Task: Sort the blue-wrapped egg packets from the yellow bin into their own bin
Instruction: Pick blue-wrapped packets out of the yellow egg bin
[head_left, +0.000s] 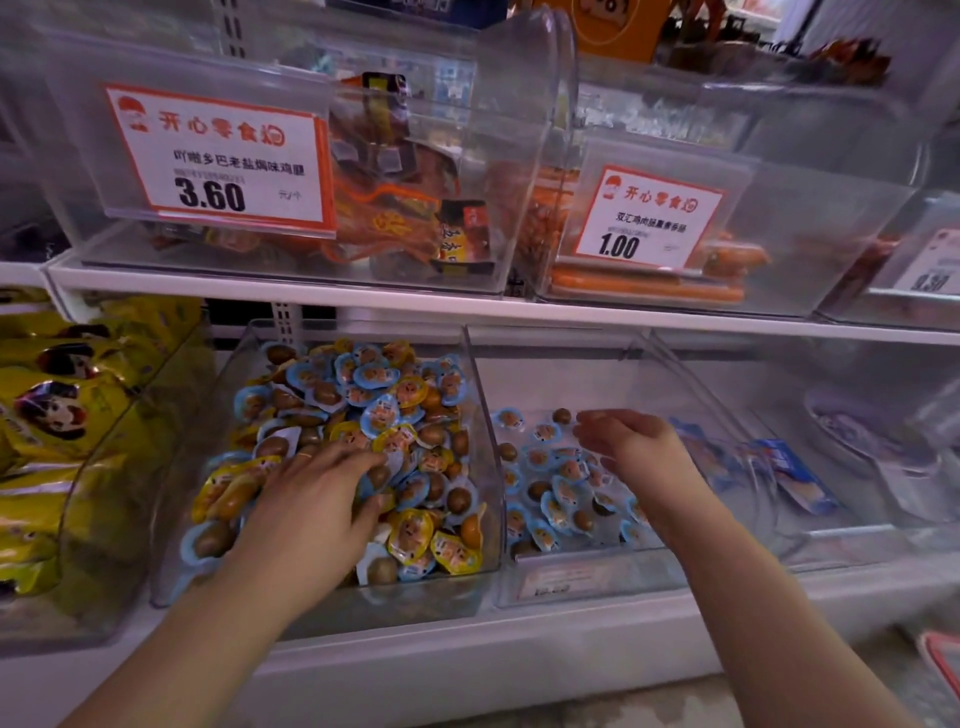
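Note:
The clear mixed bin (480, 395) on the lower shelf holds a heap of yellow-wrapped egg packets (410, 535) and blue-wrapped egg packets (382, 413). My left hand (317, 504) lies on this heap. Its fingers and thumb close round a blue-wrapped packet (378, 475) near the middle. To the right, the neighbouring clear bin (597, 577) contains only blue-wrapped packets (550, 499), spread thinly over its floor. My right hand (626, 441) hovers palm down over that bin with its fingers loosely bent and nothing in them.
Yellow snack bags (57, 415) fill the bin at the left. A bin further right holds blue-and-white packets (795, 473). The upper shelf (311, 293) carries clear bins with price tags 3.60 (218, 156) and 1.00 (649, 218).

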